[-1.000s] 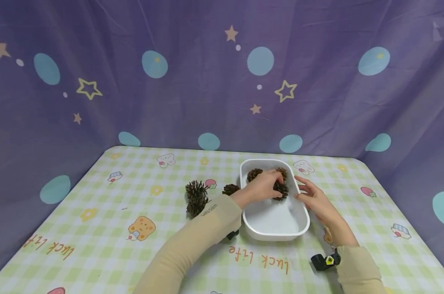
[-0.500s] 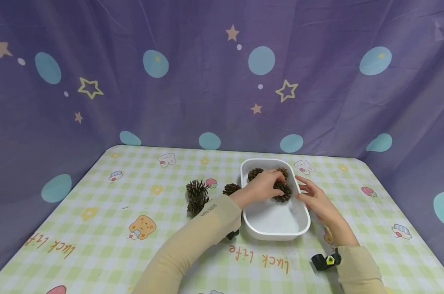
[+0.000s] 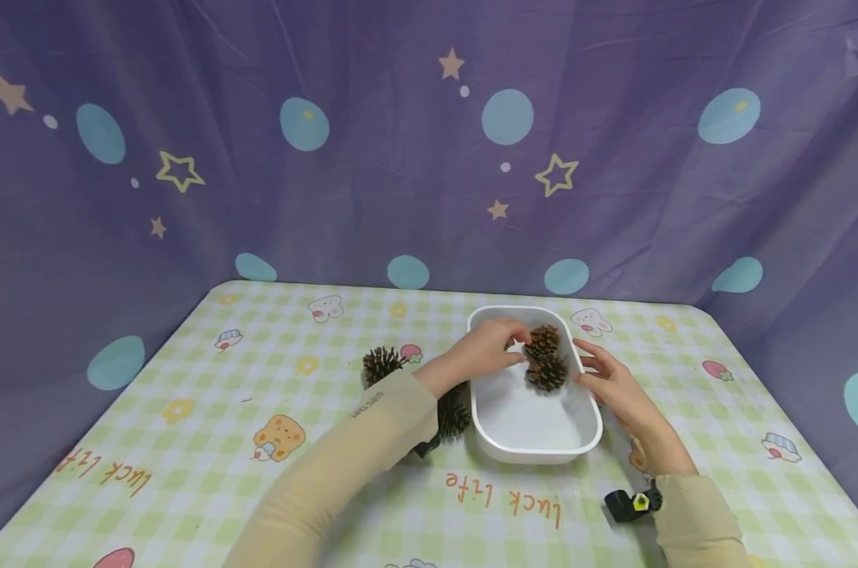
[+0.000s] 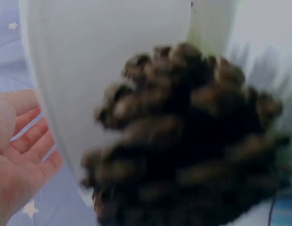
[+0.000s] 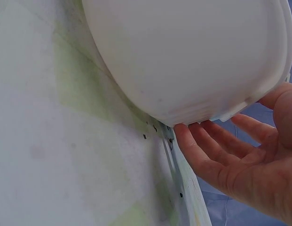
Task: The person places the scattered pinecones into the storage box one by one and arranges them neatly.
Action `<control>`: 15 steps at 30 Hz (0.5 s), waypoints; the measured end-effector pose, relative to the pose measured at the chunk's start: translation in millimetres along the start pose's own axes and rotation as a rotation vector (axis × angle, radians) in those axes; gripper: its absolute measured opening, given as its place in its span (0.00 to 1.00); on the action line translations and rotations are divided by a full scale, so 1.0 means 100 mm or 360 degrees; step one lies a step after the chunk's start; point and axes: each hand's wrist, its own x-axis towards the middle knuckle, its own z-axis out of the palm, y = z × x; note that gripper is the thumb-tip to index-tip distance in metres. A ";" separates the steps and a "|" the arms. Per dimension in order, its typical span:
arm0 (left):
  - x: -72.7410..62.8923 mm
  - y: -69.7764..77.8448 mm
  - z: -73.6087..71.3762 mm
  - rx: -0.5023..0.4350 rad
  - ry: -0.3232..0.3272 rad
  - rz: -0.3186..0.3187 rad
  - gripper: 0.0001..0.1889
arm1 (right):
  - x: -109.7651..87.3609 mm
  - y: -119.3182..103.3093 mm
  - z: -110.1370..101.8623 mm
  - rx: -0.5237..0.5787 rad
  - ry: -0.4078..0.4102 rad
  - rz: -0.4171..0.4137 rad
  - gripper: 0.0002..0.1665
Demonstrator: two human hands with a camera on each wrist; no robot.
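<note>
In the head view my left hand [image 3: 487,348] hovers over the left side of a white tray [image 3: 535,455], fingers loosely bent and holding nothing visible. Two brown pine cones [image 3: 546,372] lie together in the tray, right of the fingertips; a dark bit behind the fingers is mostly hidden. My right hand [image 3: 617,386] touches the tray's right outer wall with fairly straight fingers. The right wrist view shows those fingertips [image 5: 182,128] against the wall. A blurred pine cone [image 4: 183,136] fills much of the left wrist view, with my left hand [image 4: 23,155] beyond the tray wall.
More pine cones stand on the checked tablecloth [image 3: 145,442] left of the tray: one farther back [image 3: 382,364], another dark cone [image 3: 454,416] beside the left sleeve [image 3: 344,450], which covers part of that group. A purple curtain [image 3: 401,158] hangs behind the table.
My left hand has let go of the pine cone in the tray and drawn back left. The released cone sits slightly nearer and to the right. My right hand has stayed at the tray wall.
</note>
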 end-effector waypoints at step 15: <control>-0.32 -0.24 -0.38 -0.0182 0.0033 -0.0187 0.15 | -0.03 -0.02 -0.01 -0.0033 -0.0017 0.0016 0.39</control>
